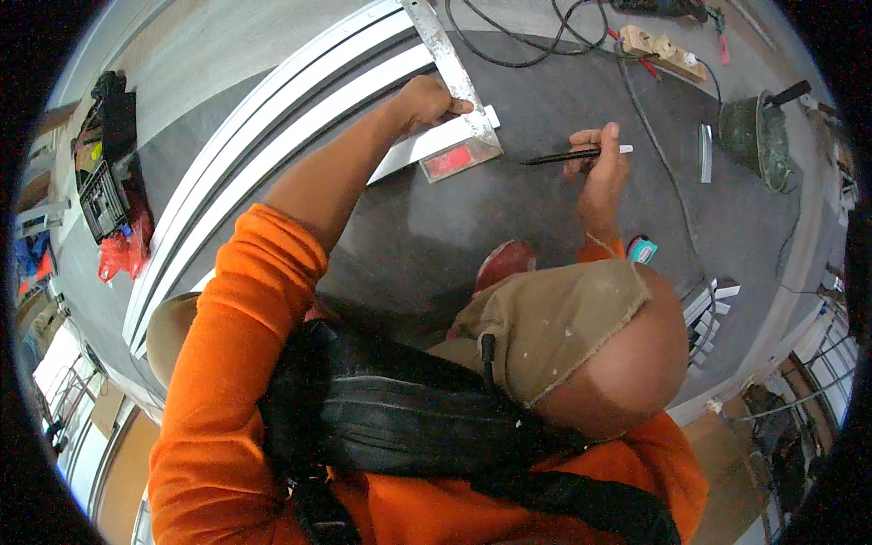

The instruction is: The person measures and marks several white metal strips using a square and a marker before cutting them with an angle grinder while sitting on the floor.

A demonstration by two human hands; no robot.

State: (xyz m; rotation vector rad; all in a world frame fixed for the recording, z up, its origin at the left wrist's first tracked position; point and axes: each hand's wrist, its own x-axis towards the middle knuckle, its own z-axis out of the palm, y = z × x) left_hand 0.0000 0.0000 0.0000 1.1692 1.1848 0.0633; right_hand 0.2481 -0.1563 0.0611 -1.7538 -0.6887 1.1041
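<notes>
Several long white profile strips (300, 132) lie side by side on the dark floor covering at the left. Across their far ends rests a worn metal square (447, 64), with a red patch on its short arm. My left hand (427, 102) has its fingers curled at the square's long arm, thumb or finger pressing on it, holding it against the nearest white strip (427, 143). Off to the right of the square, my right hand (598, 159) grips a black pen (556, 158) with a pale end, its tip pointing left toward the square without touching it.
A power strip (661, 51) and black cable (636, 104) lie at the far right. Beside a dark bucket (756, 141) is a short metal piece (706, 154). A teal round item (642, 250) sits by my right wrist. Cut white pieces (708, 318) lie right; red bags (127, 245) lie left.
</notes>
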